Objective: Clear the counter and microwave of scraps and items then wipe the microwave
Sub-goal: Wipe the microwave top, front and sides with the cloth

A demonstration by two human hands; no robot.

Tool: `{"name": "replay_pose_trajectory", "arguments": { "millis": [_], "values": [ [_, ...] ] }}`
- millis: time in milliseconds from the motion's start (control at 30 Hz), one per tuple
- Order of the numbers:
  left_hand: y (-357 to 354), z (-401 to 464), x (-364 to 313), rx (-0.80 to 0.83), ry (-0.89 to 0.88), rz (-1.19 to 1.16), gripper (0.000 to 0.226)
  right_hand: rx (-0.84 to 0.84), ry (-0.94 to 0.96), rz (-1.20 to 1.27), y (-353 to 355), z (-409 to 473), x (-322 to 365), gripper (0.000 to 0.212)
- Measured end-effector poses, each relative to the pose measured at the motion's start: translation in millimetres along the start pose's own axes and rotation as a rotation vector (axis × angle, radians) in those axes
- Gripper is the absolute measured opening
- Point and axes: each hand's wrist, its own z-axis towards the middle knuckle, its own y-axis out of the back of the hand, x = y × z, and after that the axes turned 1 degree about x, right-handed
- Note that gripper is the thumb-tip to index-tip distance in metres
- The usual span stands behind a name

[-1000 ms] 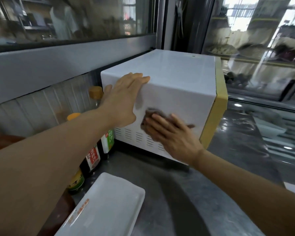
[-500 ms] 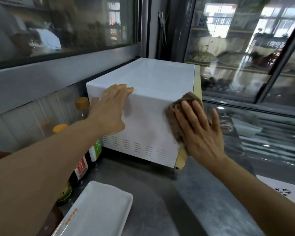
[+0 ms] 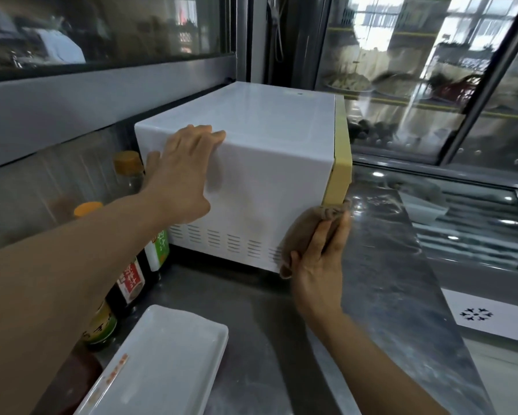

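Brown crumpled cloth [image 3: 307, 232], grasped by the right hand [image 3: 317, 265], rubs the white boxy microwave [image 3: 266, 175]; the flat, released left hand [image 3: 183, 172] braces it. Pushing hard could shove it into the glass sauce bottles [image 3: 132, 265] behind.

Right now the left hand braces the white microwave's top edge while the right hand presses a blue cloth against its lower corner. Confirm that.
Not quite: the cloth is brown, not blue, as the head view shows. The left hand does brace the white microwave, and the right hand presses the cloth at its lower corner.

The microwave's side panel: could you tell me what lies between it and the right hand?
In the head view, a brown cloth lies between the right hand and the microwave.
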Motion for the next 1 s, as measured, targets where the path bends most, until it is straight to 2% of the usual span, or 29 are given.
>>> {"name": "replay_pose_trajectory", "arguments": {
  "millis": [67, 200, 400, 600, 833, 1000],
  "values": [
    [0.9, 0.6, 0.8, 0.007, -0.01, -0.003, 0.107, 0.003, -0.035, 0.025, 10.9, 5.8, 4.3, 0.088],
    [2.7, 0.7, 1.3, 0.028, 0.0, 0.003, 0.107, -0.011, -0.295, 0.224, 33.2, 36.2, 21.3, 0.075],
    [-3.4, 0.3, 1.6, 0.002, -0.006, -0.016, 0.106, -0.14, -0.358, 0.198, 52.5, 74.7, 29.2, 0.042],
    [-15.9, 0.9, -2.1, -0.081, 0.006, 0.005, 0.108, -0.027, -0.447, 0.025, 37.2, 66.5, 16.9, 0.053],
    [-19.4, 1.7, -5.9, -0.108, 0.02, -0.007, 0.107, 0.239, -0.5, 0.024, 7.1, 4.6, -5.2, 0.061],
    [-19.7, 2.5, -7.3, -0.114, 0.018, -0.021, 0.107, 0.3, -0.572, 0.086, -2.6, -11.7, -9.1, 0.061]
  ]
}}
